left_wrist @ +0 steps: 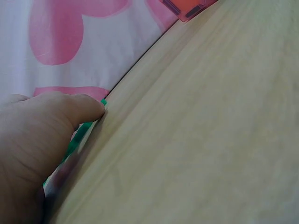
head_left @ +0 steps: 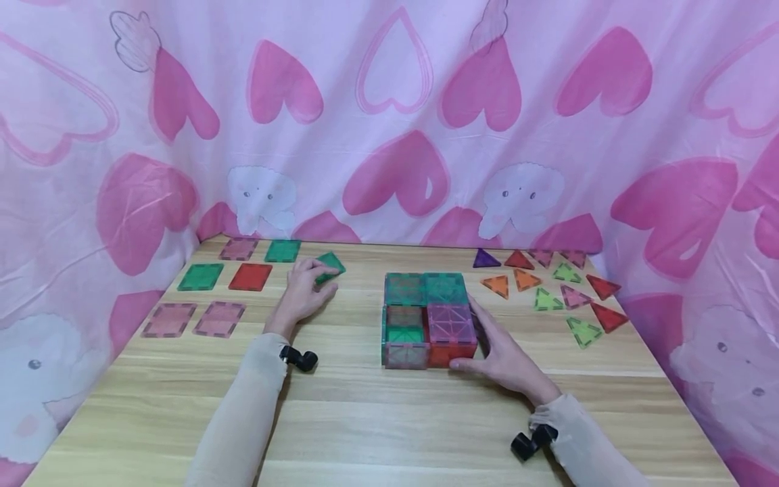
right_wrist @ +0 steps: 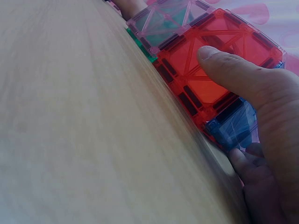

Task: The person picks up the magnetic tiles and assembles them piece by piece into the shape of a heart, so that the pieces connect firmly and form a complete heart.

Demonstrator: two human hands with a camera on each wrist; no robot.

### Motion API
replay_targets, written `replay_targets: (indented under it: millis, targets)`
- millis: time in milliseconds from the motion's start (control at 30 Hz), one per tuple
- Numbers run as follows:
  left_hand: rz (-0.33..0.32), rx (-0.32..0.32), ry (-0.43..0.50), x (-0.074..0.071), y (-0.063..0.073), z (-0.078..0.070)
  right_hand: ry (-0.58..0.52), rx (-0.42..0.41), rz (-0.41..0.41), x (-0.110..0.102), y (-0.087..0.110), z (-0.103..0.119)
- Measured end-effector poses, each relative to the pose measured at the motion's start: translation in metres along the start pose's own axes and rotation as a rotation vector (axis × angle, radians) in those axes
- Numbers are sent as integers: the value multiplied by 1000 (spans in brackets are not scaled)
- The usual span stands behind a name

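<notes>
Between the left thumb and fingers, my left hand [head_left: 302, 287] pinches a green square magnetic tile [head_left: 331, 265], tilted off the table; in the left wrist view a green edge [left_wrist: 77, 142] shows beyond the thumb. A block of magnetic tiles [head_left: 447, 291] stands at the middle of the table. Three of its top quarters are covered, two green and one pink, while the front left quarter is open above. My right hand [head_left: 508, 355] grips its front right corner: the thumb lies on the red front tile [right_wrist: 201, 56] and the fingers are by the blue side tile [right_wrist: 236, 126].
On the left lie several loose square tiles: green [head_left: 201, 277], red [head_left: 250, 277] and pink [head_left: 169, 320]. Several triangle tiles, among them purple [head_left: 486, 258], orange [head_left: 496, 287] and lime [head_left: 584, 332], are spread at the right. A pink heart-patterned curtain [head_left: 389, 88] borders the wooden table [head_left: 365, 426].
</notes>
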State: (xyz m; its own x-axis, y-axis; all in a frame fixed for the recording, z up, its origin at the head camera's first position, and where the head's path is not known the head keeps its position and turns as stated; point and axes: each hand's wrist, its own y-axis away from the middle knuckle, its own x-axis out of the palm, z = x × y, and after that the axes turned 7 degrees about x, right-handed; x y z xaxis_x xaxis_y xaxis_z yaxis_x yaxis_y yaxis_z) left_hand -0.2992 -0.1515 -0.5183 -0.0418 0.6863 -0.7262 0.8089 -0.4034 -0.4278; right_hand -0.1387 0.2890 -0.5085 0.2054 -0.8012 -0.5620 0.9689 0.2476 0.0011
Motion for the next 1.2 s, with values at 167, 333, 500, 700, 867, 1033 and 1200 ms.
replay_targets:
  millis: [167, 333, 500, 700, 867, 1033, 1200]
  targets:
    - [5, -1, 8, -1, 0, 1, 21, 18, -11, -1, 2, 2]
    - [53, -39, -35, -3, -2, -1, 11, 7, -6, -1, 1, 2]
    - [100, -89, -73, -3, -3, -1, 7, 7, -4, -1, 1, 2]
    - [45, -149, -33, -2, -2, 1, 5, 6, 0, 0, 0, 1]
    - [-9, -210, 53, -5, 0, -2, 10, 5, 5, 0, 0, 3]
    - [-74, -228, 151, -7, 1, -9, 5, -1, 3, 0, 0, 3]
    - [-105, -180, 211, -13, -4, -27, -25, -9, 13, 0, -1, 3]
